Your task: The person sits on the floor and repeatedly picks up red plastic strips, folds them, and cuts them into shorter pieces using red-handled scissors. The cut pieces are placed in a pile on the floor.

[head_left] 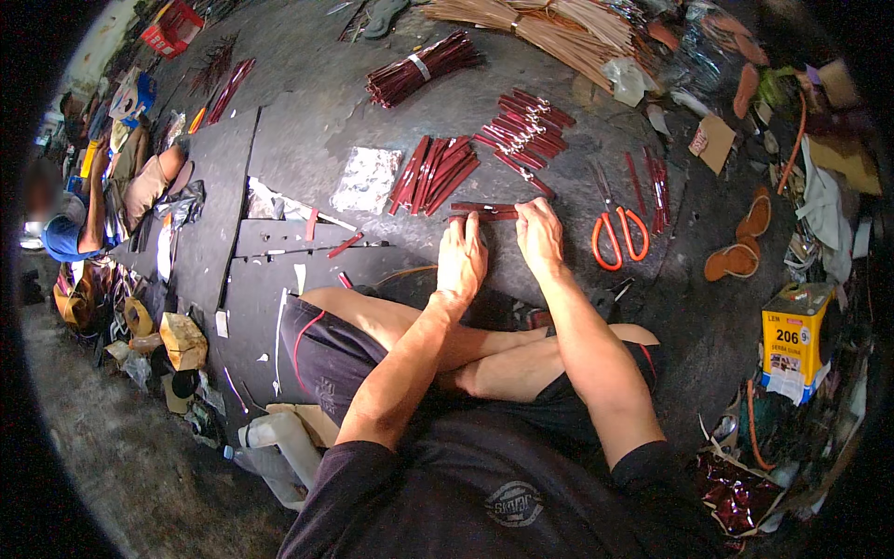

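A short dark red strap lies crosswise on the dark mat before me. My left hand presses its fingers on the strap's left part. At the other end my right hand is closed on it, fingertips together. Just beyond sits a pile of similar plain red straps. To the right of that pile, more red straps with shiny metal pieces lie stacked in a row. A clear bag of small silvery pieces rests left of the piles. Orange-handled scissors lie right of my right hand.
Farther off are a bound bundle of dark red strips and tan strips. Brown sandals and a yellow can stand at the right. Another person sits at the far left. White plastic jugs are near my left side.
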The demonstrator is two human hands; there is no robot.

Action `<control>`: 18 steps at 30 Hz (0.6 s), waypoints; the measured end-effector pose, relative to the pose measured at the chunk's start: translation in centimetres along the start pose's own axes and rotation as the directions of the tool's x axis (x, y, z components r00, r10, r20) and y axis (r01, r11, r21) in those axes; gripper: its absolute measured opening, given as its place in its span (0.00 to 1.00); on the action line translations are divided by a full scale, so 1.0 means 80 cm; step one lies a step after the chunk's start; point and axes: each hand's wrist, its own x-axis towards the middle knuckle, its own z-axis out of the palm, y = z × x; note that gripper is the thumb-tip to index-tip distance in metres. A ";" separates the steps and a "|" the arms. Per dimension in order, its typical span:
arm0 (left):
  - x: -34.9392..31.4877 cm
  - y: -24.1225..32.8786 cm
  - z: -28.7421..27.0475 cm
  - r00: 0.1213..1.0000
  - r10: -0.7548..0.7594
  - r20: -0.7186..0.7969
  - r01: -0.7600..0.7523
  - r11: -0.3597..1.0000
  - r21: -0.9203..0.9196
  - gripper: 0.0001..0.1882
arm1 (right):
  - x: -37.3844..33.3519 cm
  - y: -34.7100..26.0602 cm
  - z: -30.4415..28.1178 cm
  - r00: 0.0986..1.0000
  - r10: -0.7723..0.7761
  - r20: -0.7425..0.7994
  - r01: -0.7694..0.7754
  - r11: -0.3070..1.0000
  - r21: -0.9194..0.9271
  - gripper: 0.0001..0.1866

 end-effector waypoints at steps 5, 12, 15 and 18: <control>-0.007 0.009 -0.001 0.999 0.000 0.033 -0.003 0.995 0.095 0.39 | 0.001 0.001 -0.002 0.999 -0.039 0.022 0.041 0.996 -0.079 0.09; -0.005 0.012 -0.003 0.990 -0.070 0.120 0.057 0.993 0.106 0.42 | 0.001 -0.005 -0.006 0.998 -0.050 0.030 0.052 0.997 -0.065 0.11; 0.002 0.016 -0.008 0.986 -0.091 0.139 0.076 0.991 0.110 0.42 | 0.000 -0.003 -0.006 0.999 -0.050 0.021 0.052 0.996 -0.076 0.12; 0.001 0.015 -0.006 0.991 -0.074 0.111 0.060 0.990 0.125 0.41 | 0.000 -0.004 -0.006 0.999 -0.045 0.013 0.046 0.996 -0.077 0.13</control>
